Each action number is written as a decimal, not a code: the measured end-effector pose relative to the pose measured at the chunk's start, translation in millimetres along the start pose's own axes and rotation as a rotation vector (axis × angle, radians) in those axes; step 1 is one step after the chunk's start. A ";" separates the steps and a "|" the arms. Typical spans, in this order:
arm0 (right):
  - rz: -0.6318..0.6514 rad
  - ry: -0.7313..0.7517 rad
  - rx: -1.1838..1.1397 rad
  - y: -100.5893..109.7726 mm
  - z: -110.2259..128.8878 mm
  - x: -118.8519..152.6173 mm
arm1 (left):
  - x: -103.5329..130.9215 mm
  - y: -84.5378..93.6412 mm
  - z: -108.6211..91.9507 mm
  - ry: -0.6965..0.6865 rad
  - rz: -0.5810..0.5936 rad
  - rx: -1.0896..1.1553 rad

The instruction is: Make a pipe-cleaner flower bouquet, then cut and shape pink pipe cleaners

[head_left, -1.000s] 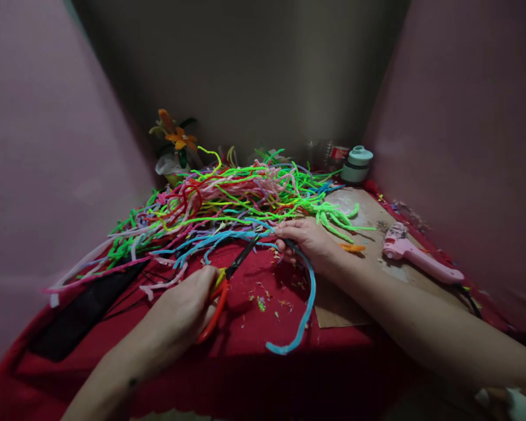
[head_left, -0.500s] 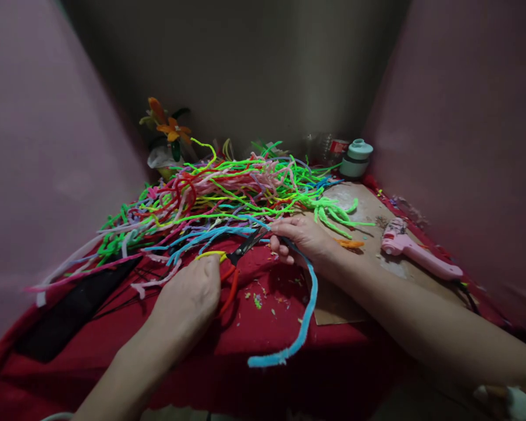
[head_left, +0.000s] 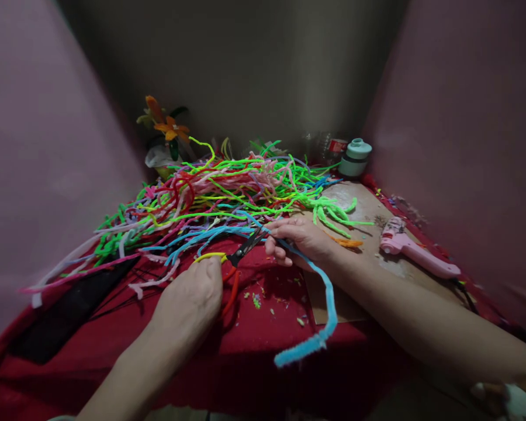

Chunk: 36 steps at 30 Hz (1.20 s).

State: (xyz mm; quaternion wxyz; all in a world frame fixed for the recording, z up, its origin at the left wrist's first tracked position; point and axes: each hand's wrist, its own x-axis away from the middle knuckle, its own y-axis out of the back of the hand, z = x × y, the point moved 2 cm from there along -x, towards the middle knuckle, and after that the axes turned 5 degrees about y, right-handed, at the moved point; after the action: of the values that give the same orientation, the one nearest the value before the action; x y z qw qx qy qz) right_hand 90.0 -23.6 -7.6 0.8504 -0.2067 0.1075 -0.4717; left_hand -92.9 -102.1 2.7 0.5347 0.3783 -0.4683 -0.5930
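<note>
Gripping at its two loops, the left hand (head_left: 193, 292) is curled closed around the handles of the scissors (head_left: 236, 255), with a yellow loop above and a red one below. They look light and rigid, with smooth blades that could slip on a fuzzy surface; the handles are the sound place to hold them. The blades point up and right, somewhat parted, their tips close to the other hand's fingers, so that end calls for care. Beyond them spreads a tangled heap of fuzzy stems (head_left: 228, 187) on the red-covered tabletop (head_left: 263, 333), likely to snag on one another if pulled from the middle.

The right hand (head_left: 300, 237) has its thumb and forefinger nearly closed in a pinch on the light blue stem (head_left: 331, 301), while the lower fingers curl loosely. The stem passes behind the hand and hangs in a bend over the tabletop's near edge. It seems very light, soft outside and bendable, probably wired within; a fingertip pinch near the blades should steady it, while the long tail would swing. Whether the blades touch it cannot be told.
</note>
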 end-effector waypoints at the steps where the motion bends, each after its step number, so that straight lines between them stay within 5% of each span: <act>1: 0.009 0.008 -0.001 -0.7 0.5 0.5 | -0.5 -0.3 0.0 -0.001 0.004 0.000; 36: -0.083 0.084 0.126 -4.3 -5.6 2.5 | 2.8 0.7 -17.9 0.060 0.040 -0.027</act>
State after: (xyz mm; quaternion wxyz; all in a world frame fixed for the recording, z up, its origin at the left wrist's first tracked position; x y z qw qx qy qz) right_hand 86.0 -29.2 -10.7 0.8361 -0.1373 0.1045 -0.5208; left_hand -76.1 -107.5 -1.5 0.5653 0.3790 -0.4515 -0.5770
